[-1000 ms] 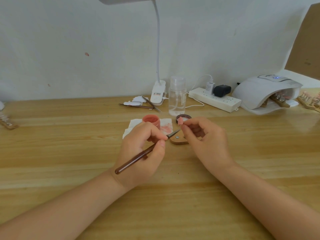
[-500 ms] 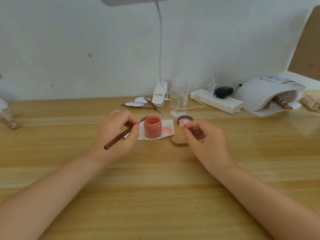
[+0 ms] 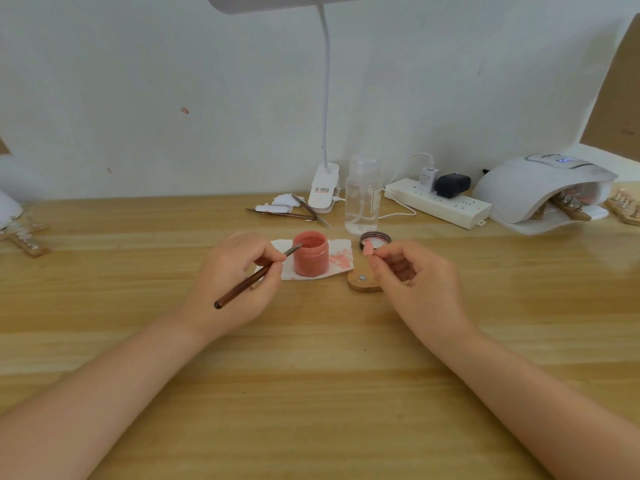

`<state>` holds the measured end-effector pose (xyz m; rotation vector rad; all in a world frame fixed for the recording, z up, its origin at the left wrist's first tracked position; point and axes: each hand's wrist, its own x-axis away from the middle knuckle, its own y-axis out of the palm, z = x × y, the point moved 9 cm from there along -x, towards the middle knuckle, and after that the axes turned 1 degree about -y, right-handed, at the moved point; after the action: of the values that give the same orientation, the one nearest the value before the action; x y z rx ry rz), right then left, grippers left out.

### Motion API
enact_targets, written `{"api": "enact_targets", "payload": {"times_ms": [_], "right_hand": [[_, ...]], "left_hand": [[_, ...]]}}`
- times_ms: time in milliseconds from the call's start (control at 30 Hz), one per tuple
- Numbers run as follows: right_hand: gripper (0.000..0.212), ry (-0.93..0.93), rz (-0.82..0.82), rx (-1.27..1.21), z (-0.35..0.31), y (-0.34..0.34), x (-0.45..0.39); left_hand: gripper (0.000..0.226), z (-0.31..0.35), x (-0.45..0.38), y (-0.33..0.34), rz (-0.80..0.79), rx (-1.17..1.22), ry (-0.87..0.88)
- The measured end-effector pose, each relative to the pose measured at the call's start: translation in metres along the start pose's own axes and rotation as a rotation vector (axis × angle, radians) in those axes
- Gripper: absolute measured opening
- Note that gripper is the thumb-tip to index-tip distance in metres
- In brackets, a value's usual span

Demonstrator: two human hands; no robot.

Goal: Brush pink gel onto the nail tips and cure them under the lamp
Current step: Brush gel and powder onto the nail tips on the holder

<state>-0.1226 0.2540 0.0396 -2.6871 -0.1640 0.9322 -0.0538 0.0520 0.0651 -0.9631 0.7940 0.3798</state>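
My left hand (image 3: 235,271) grips a brown-handled brush (image 3: 249,280), and the brush tip touches the rim of the open pink gel jar (image 3: 310,258). The jar stands on a white tissue (image 3: 337,259) smeared with pink. Between finger and thumb, my right hand (image 3: 415,282) pinches a pink nail tip (image 3: 368,249) just above a small wooden holder (image 3: 362,280). The jar's lid (image 3: 375,238) lies behind the tip. A white curing lamp (image 3: 540,192) sits at the far right with wooden sticks of nail tips inside.
A clear bottle (image 3: 362,195), a clip-on desk lamp (image 3: 323,188), a power strip (image 3: 438,202) and tweezers (image 3: 294,213) line the back of the wooden table (image 3: 311,375). More nail tip sticks lie at the far left (image 3: 24,237) and far right (image 3: 627,206).
My left hand carried the brush away from the nail tip, leftward, then brought its tip to the gel jar. My right hand kept hold of the nail tip.
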Motion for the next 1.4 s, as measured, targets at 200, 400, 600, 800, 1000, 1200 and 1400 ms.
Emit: {"api": "enact_targets", "payload": {"times_ms": [200,400,600,800,1000,1200,1400], "right_hand": [[0.024,-0.001,0.004,0.016,-0.002,-0.001,0.001],[0.018,0.063,0.023,0.009,0.002,-0.002,0.001],[0.015,0.127,0.030,0.064,0.003,-0.001,-0.001],[0.016,0.147,-0.107,0.357,0.006,0.005,-0.008],[0.021,0.141,-0.110,0.502,0.004,0.004,-0.015],[0.024,0.137,-0.116,0.635,0.009,0.019,-0.007],[0.035,0.110,-0.187,0.767,0.010,0.029,-0.006]], "left_hand": [[0.012,-0.008,0.004,-0.010,0.068,0.128,-0.130],[0.022,-0.047,0.007,-0.002,0.300,0.810,-0.720],[0.019,-0.042,0.007,0.014,0.373,1.115,-0.904],[0.026,-0.019,0.002,0.026,0.410,1.024,-0.790],[0.050,-0.006,0.007,0.039,0.313,1.002,-0.714],[0.040,-0.020,0.018,0.040,0.351,1.018,-0.822],[0.043,-0.020,0.018,0.043,0.329,1.013,-0.827]]}}
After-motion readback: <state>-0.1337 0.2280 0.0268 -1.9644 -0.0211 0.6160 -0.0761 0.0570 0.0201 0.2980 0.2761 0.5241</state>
